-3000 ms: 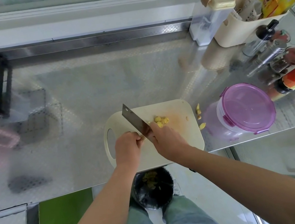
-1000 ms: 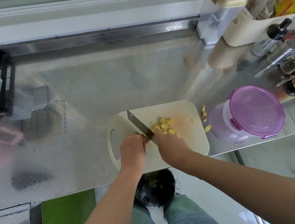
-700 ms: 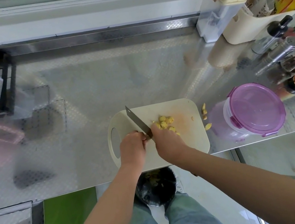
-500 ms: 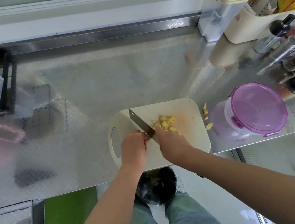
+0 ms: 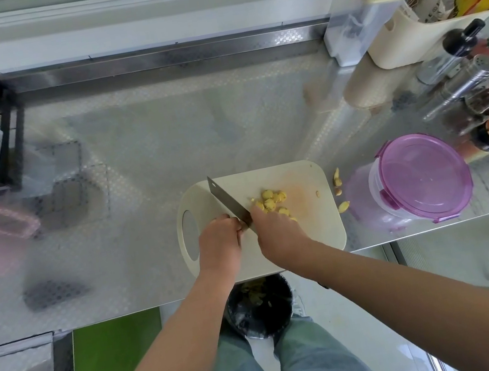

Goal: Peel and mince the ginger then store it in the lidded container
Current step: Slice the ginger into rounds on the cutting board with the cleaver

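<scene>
A cream cutting board lies at the counter's front edge. Several yellow ginger slices sit on its middle. My right hand grips the handle of a cleaver, whose blade points away to the far left, its edge down on the board. Just left of the blade, my left hand has its fingers curled down on a ginger piece that is mostly hidden under them. The lidded container, clear with a purple lid, stands shut to the right of the board.
A few ginger bits lie on the steel counter between board and container. Bottles and shakers crowd the far right. A black rack with clear bins stands far left. A black waste bin sits below the counter edge.
The pile of slices on the board has grown since three seconds ago. Both hands stay in place at the blade, and the cleaver only rocks slightly.
</scene>
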